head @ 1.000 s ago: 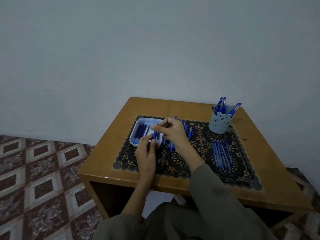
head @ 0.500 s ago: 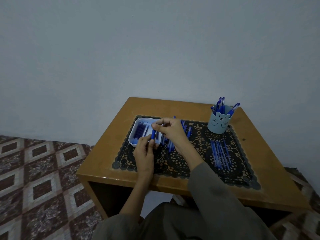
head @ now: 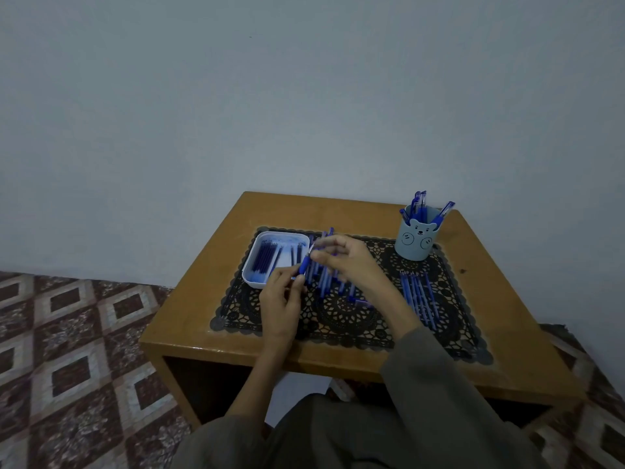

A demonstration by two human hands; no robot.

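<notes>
Your left hand (head: 282,299) pinches the blue pen (head: 304,265) by its grip, just over the white tray's (head: 257,284) near corner. The tip is now tilted up and bare. Your right hand (head: 345,258), clamped on the pen's top a second ago, has drawn off rightward, its fingers blurred — whether they hold anything cannot be told. The work at that end looks finished.

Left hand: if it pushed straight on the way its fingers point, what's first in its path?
Probably the near rim of the white tray, just beyond the left hand holding a blue pen; depth unclear.
</notes>
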